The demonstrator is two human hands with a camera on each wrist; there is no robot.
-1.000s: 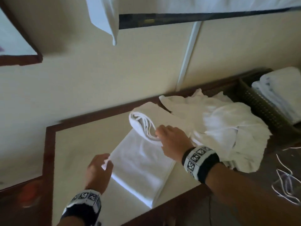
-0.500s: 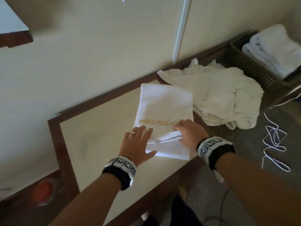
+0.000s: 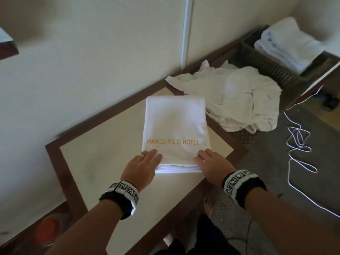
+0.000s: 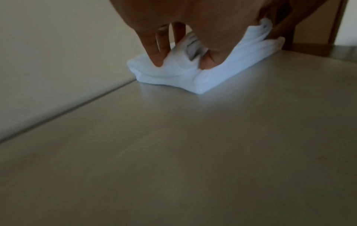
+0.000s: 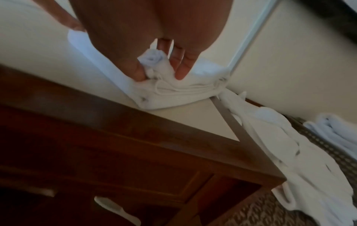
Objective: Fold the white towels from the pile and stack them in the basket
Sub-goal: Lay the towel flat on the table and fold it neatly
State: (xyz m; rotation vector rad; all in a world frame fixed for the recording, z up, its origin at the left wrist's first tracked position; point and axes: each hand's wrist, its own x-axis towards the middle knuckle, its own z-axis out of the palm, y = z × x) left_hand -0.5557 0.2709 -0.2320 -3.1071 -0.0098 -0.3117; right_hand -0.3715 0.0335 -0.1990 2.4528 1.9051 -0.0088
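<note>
A folded white towel (image 3: 174, 124) with gold "MARCO POLO HOTEL" lettering lies on the cream table top (image 3: 110, 162). My left hand (image 3: 147, 161) pinches its near left corner; in the left wrist view the fingers (image 4: 158, 61) sit on top and the thumb tucks into the layers of the towel (image 4: 245, 61). My right hand (image 3: 206, 159) pinches the near right corner, and the right wrist view shows the towel (image 5: 183, 93) bunched between thumb and fingers (image 5: 181, 71). The loose towel pile (image 3: 239, 100) lies right of the table. The dark woven basket (image 3: 266, 67) beyond it holds folded towels (image 3: 287, 43).
The table has a dark wooden rim (image 3: 55, 162) and stands against a cream wall. A white cord (image 3: 298, 144) loops on the carpet at the right. An orange object (image 3: 47, 230) sits low at the left. A bare foot (image 3: 207, 205) shows below the table edge.
The rolled far half of the towel has been laid over and flattened. My left hand came from the towel's left side to its near left corner; my right hand shifted to the near right corner.
</note>
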